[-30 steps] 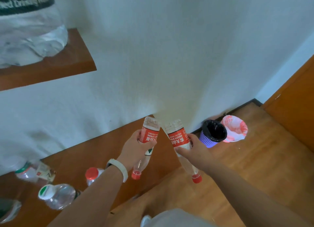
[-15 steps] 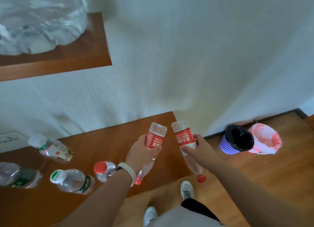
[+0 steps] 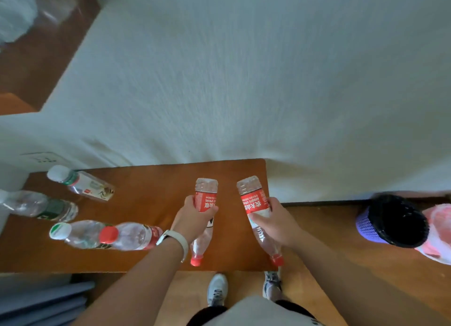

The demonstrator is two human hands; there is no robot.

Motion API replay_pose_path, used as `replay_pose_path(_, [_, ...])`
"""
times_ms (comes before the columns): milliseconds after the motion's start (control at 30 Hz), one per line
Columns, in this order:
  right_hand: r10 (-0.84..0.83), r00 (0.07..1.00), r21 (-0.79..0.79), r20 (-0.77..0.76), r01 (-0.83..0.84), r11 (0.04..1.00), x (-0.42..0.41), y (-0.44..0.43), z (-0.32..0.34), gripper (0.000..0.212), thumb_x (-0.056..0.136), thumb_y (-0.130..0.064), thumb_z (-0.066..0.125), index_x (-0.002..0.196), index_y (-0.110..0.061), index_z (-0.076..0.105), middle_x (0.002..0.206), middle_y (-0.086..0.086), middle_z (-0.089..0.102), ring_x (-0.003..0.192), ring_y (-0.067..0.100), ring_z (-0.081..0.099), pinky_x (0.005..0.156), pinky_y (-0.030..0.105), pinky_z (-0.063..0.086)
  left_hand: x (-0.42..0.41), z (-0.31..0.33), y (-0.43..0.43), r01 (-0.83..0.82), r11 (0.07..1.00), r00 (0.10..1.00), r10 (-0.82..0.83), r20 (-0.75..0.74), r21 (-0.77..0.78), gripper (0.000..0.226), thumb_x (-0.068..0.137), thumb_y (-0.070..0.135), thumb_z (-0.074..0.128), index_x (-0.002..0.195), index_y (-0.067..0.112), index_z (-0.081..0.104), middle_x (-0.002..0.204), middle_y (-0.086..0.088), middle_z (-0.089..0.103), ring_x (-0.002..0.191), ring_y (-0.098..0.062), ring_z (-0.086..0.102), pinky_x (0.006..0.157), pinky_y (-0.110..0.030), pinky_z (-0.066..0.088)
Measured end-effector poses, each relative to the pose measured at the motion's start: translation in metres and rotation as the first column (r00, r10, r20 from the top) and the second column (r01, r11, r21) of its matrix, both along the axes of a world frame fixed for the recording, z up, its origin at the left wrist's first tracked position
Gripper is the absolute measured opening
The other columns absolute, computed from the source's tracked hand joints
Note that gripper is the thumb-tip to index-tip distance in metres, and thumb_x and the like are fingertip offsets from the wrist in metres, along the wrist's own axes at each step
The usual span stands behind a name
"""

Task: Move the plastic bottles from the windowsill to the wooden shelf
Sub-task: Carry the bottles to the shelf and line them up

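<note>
My left hand (image 3: 195, 219) grips a clear plastic bottle with a red label (image 3: 206, 198), bottom tilted away and red cap toward me. My right hand (image 3: 277, 222) holds a second red-labelled bottle (image 3: 253, 200) the same way. Both hang over the right end of the lower wooden shelf (image 3: 156, 179). Several other bottles stand on that shelf at the left: a white-capped one (image 3: 80, 182), a green-labelled one (image 3: 41, 206), a green-capped one (image 3: 78, 234) and a red-capped one (image 3: 129, 235).
An upper wooden ledge (image 3: 36, 57) with crumpled plastic sits at the top left. A white wall (image 3: 244, 81) rises behind the shelf. On the wood floor at right stand a purple bin (image 3: 388, 222) and a pink-bagged bin (image 3: 439, 230). My shoes (image 3: 217, 289) show below.
The view has tilted down and left: the lower shelf and its standing bottles came into fuller view, the upper ledge slid to the corner. Both hands keep their bottles, now over the shelf's right end.
</note>
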State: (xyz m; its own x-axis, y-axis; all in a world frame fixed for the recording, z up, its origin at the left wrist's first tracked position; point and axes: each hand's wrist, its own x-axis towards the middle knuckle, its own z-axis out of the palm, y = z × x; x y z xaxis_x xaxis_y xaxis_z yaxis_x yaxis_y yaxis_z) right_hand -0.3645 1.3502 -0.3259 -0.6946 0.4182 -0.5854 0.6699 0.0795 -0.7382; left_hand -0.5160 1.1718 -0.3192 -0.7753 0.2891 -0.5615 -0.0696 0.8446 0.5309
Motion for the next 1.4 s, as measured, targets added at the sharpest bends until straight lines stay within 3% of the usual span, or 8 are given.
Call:
replay_pose_path(167, [0.117, 0.993, -0.032, 0.027, -0.117, 0.993, -0.014, 0.026, -0.028, 0.05, 0.079, -0.049, 0.074, 0.116, -0.032, 0.045, 0.097, -0.01, 0.066, 0.079, 0.009, 0.07, 0.072, 0.029, 0.06, 0.007, -0.014, 0.012, -0.126, 0.991, 0.992, 0.126, 0.005, -0.036, 0.056, 0.086, 0.055, 0.069, 0.129, 0.026, 0.046, 0.109, 0.004, 0.064, 0.093, -0.013, 0.063, 0.077, -0.031, 0.05])
replay_pose_path(467, [0.004, 0.994, -0.093, 0.105, 0.006, 0.996, -0.031, 0.035, -0.054, 0.056, 0.066, -0.066, 0.072, 0.106, -0.038, 0.046, 0.095, -0.01, 0.068, 0.08, 0.011, 0.071, 0.079, 0.042, 0.06, 0.002, -0.04, 0.017, -0.296, 0.953, 0.952, 0.3, 0.063, -0.066, 0.065, 0.082, 0.061, 0.069, 0.131, 0.025, 0.046, 0.111, -0.001, 0.064, 0.096, -0.021, 0.065, 0.082, -0.038, 0.054])
replay_pose_path(700, [0.012, 0.994, -0.065, 0.106, -0.005, 0.998, -0.04, 0.039, -0.048, 0.055, 0.079, -0.052, 0.075, 0.117, -0.028, 0.044, 0.097, -0.009, 0.063, 0.081, 0.01, 0.067, 0.066, 0.025, 0.053, 0.013, -0.041, 0.011, -0.32, 0.947, 0.947, 0.321, 0.027, -0.038, 0.062, 0.082, 0.066, 0.064, 0.126, 0.026, 0.046, 0.106, 0.002, 0.064, 0.089, -0.014, 0.063, 0.076, -0.034, 0.052])
replay_pose_path(933, [0.06, 0.997, -0.041, 0.053, -0.058, 0.997, -0.039, 0.054, -0.046, 0.058, 0.079, -0.052, 0.073, 0.119, -0.026, 0.04, 0.104, -0.009, 0.062, 0.085, 0.009, 0.068, 0.074, 0.027, 0.057, 0.016, -0.037, -0.009, -0.308, 0.951, 0.951, 0.308, 0.002, -0.005, 0.06, 0.088, 0.061, 0.061, 0.134, 0.025, 0.044, 0.12, 0.002, 0.063, 0.099, -0.015, 0.062, 0.08, -0.031, 0.052])
replay_pose_path(1033, [0.192, 0.981, 0.145, 0.006, -0.191, 0.971, -0.035, 0.06, -0.045, 0.054, 0.083, -0.052, 0.07, 0.123, -0.027, 0.041, 0.109, -0.01, 0.059, 0.086, 0.006, 0.066, 0.071, 0.021, 0.056, 0.014, -0.035, -0.016, -0.311, 0.95, 0.95, 0.311, 0.018, 0.008, 0.065, 0.089, 0.059, 0.062, 0.139, 0.024, 0.041, 0.124, 0.002, 0.062, 0.101, -0.015, 0.061, 0.082, -0.032, 0.052])
replay_pose_path(1133, [0.409, 0.913, 0.409, -0.008, -0.37, 0.834, -0.031, 0.07, -0.044, 0.057, 0.088, -0.044, 0.067, 0.134, -0.024, 0.041, 0.118, -0.01, 0.049, 0.102, 0.008, 0.058, 0.083, 0.022, 0.052, 0.011, -0.037, -0.021, -0.311, 0.95, 0.948, 0.31, 0.071, 0.003, 0.072, 0.09, 0.054, 0.064, 0.147, 0.022, 0.035, 0.129, 0.0, 0.061, 0.108, -0.02, 0.064, 0.086, -0.037, 0.054])
replay_pose_path(1267, [0.759, 0.652, 0.737, -0.009, -0.508, 0.445, -0.032, 0.083, -0.039, 0.069, 0.076, -0.027, 0.081, 0.134, -0.019, 0.045, 0.134, 0.006, 0.054, 0.116, 0.023, 0.057, 0.09, 0.032, 0.05, 0.009, -0.038, -0.025, -0.295, 0.954, 0.952, 0.298, 0.065, -0.048, 0.072, 0.091, 0.055, 0.063, 0.148, 0.024, 0.033, 0.136, -0.002, 0.06, 0.114, -0.024, 0.064, 0.091, -0.043, 0.055])
replay_pose_path(1400, [0.882, 0.459, 0.808, 0.104, -0.556, 0.194, -0.046, 0.092, -0.035, 0.067, 0.069, -0.017, 0.079, 0.13, -0.02, 0.052, 0.144, 0.011, 0.048, 0.127, 0.029, 0.048, 0.095, 0.042, 0.048, 0.005, -0.035, -0.034, -0.244, 0.968, 0.969, 0.246, 0.024, -0.052, 0.066, 0.091, 0.057, 0.06, 0.145, 0.027, 0.035, 0.135, -0.001, 0.06, 0.111, -0.021, 0.065, 0.09, -0.043, 0.057])
